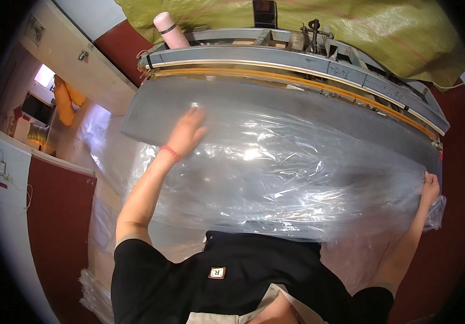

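Note:
A wide sheet of clear plastic film (254, 173) lies over the grey table (157, 102) in front of me, wrinkled and shiny. My left hand (188, 131), with a red bracelet at the wrist, is over the film's far left part, its fingers stretched out and slightly blurred. Whether its palm presses on the film, I cannot tell. At the right end, my right hand (430, 186) has its fingers closed on the film's edge, and the film is drawn in folds toward it. Some loose film hangs just past this hand.
Along the table's far side runs a metal sealing-machine frame (297, 59) with an orange strip. A pink bottle (170, 29) stands behind its left end. Yellow-green woven sheeting (383, 32) hangs at the back. More film (108, 140) spreads over the floor at left, near an open door (76, 48).

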Demonstrator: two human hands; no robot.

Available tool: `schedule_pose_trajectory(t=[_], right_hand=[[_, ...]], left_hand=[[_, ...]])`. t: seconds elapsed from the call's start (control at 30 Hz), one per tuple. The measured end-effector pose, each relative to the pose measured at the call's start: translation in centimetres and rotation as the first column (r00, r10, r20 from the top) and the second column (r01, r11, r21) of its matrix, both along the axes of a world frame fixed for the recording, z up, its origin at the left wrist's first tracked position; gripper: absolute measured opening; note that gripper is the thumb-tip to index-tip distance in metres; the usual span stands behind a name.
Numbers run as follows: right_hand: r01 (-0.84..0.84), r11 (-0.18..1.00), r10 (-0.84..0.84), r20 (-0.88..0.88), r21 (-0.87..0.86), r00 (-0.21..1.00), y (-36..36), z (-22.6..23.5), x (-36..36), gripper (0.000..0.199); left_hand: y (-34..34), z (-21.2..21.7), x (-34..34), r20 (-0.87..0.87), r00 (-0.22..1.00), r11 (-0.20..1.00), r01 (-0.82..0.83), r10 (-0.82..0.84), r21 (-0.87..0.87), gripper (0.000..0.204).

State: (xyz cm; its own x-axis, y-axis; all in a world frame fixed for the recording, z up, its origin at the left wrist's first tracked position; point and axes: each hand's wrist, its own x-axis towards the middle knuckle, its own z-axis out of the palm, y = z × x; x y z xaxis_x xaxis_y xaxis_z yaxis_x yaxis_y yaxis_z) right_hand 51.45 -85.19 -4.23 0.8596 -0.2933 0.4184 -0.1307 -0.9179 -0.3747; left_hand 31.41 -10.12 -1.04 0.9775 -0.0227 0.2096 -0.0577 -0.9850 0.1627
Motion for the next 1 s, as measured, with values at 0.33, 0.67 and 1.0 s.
schedule_pose_trajectory(t=[0.33,0.67,1.0], right_hand=[[-0.019,0.997,0.018,0.017,0.081,1.0,0.1,0.0,-0.1,0.029],[-0.144,0.848,0.015,0.249,0.511,0.968,-4.0,-1.1,0.1,0.025],[-0.231,0.902,-0.001,0.539,0.364,0.843,3.6,-0.1,8.7,0.019]], left_hand=[[4.0,-2.1,4.3,0.067,0.998,0.996,-0.011,0.005,0.085,0.049],[2.9,-1.1,8.6,0.153,0.833,0.847,-0.518,0.531,-0.119,0.018],[7.0,-2.8,12.5,0.414,0.568,0.531,-0.047,0.711,-0.846,0.015]])
